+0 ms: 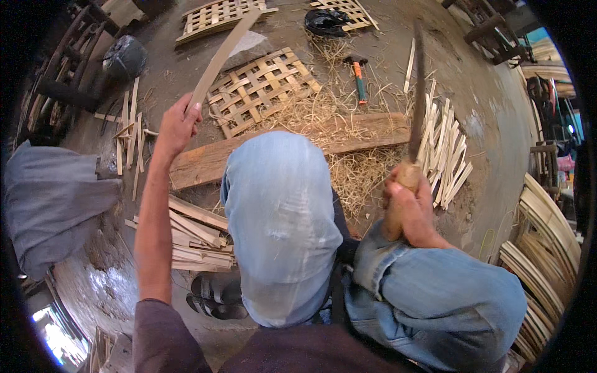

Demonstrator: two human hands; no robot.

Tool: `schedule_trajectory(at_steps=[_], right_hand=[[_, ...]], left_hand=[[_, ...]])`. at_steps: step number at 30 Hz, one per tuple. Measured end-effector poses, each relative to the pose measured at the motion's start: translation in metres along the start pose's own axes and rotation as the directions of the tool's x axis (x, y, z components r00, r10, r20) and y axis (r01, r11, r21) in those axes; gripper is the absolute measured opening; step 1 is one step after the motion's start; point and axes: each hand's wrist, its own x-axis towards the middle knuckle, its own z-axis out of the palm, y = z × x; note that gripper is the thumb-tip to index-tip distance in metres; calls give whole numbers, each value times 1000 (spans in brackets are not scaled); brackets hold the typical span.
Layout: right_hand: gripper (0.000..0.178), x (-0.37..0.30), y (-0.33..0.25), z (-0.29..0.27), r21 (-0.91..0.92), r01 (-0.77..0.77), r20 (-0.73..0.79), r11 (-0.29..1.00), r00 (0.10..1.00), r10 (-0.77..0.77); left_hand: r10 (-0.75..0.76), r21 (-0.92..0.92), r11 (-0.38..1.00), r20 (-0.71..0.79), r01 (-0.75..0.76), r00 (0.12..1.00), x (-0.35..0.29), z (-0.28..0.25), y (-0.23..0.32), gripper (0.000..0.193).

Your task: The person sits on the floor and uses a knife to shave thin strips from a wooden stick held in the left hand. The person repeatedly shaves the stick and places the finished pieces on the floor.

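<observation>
My left hand (180,121), raised at the left, is closed round the lower end of a flat, pale bamboo strip (225,56) that slants up and to the right. At the right, my right hand (411,202) grips the wooden handle of a long, dark-bladed knife (418,99), its blade pointing away from me. The strip and the blade are well apart. Between them a thick wooden plank (367,132) lies across the ground, with curly shavings (311,115) on and around it. Just beyond the plank rests a woven bamboo panel (261,90).
A hammer (359,81) with an orange and green handle lies past the plank. Thin strips (444,149) are heaped at the right, more strips (196,233) at the left near sandals (217,295). A grey cloth (56,199) is far left; a black plastic bag (326,22) lies at the back.
</observation>
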Motion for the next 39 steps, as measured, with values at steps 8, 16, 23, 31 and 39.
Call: schedule_trajectory(at_steps=[8,16,23,31,39], right_hand=[[35,61,74,-17,-437,-60,-45,897,998,44],[44,45,275,-57,-745,-45,-103,666,993,-48],[46,44,295,-64,-845,-105,-92,524,994,51],[59,51,284,-68,-905,-144,-99,399,986,132],[41,-5,158,0,320,-299,262,899,940,220]], left_hand=[[107,123,982,249,-141,962,54,-4,77,35],[183,163,948,427,-274,886,129,37,94,41],[77,293,921,509,-256,858,182,110,135,28],[-23,595,742,483,-309,875,240,127,116,28],[-225,680,696,511,-231,829,227,92,66,26]])
